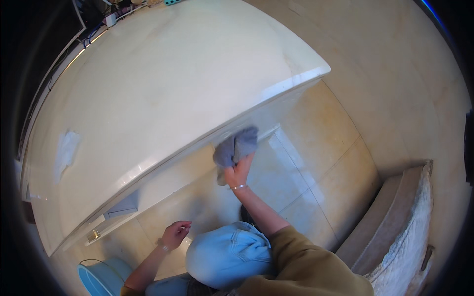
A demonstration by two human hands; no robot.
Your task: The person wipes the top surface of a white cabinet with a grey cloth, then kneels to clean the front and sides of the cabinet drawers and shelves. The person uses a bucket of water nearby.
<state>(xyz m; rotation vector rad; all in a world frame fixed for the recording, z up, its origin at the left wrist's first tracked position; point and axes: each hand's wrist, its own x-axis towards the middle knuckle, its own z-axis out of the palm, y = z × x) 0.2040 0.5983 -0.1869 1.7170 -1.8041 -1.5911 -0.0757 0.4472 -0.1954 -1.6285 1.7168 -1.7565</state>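
My right hand (pixel 239 172) grips a bunched grey cloth (pixel 237 146) against the front, below the edge of a glossy white countertop (pixel 177 77). The cloth covers most of its fingers. A thin bracelet (pixel 238 187) circles that wrist. Lower left, my left hand (pixel 177 235) hangs in the air beside my knee, loosely curled, with nothing visible in it. The unit's front has an opening, where a grey box-like item (pixel 122 209) shows.
A blue bucket (pixel 100 277) with a wire handle stands on the tiled floor (pixel 314 174) at lower left. White tissue (pixel 66 153) lies on the countertop. Cables (pixel 90 35) run along its back edge. At right is a brown upholstered seat (pixel 385 207) with a whitish cover (pixel 405 240).
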